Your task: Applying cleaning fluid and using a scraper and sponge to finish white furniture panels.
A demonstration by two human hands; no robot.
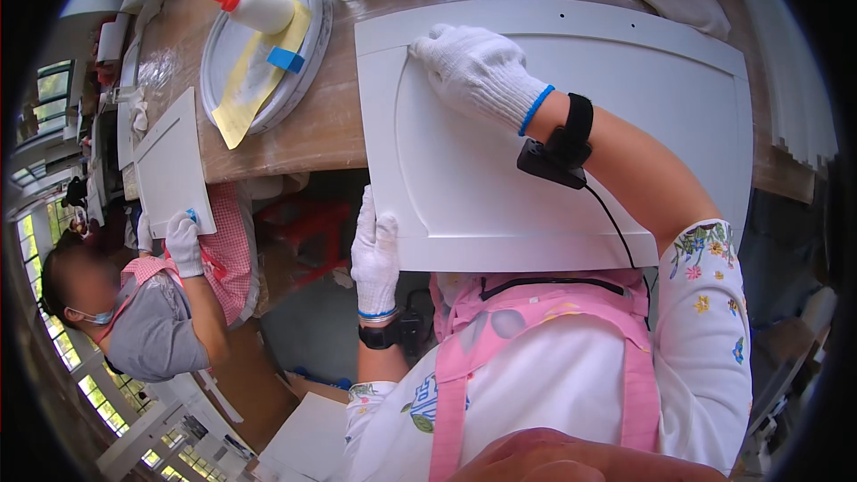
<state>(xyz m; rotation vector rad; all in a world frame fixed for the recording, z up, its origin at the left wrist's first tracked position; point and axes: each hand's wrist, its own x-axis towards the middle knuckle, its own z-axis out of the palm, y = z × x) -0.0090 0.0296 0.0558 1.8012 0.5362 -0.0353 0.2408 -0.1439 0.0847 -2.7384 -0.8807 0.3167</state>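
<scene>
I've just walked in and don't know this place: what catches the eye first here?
A big white panel fills the middle, lying on a wooden table. The right hand in a white glove presses on its top, and the left hand grips its near edge. At far left, a glue bottle lies on a round tray.

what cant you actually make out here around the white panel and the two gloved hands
- Head view: the right hand lies flat on the white panel; anything under its palm is hidden.
- The left hand grips the panel's near corner; fingers behind it are hidden.
- The panel's near edge is covered by the pink apron.
</scene>
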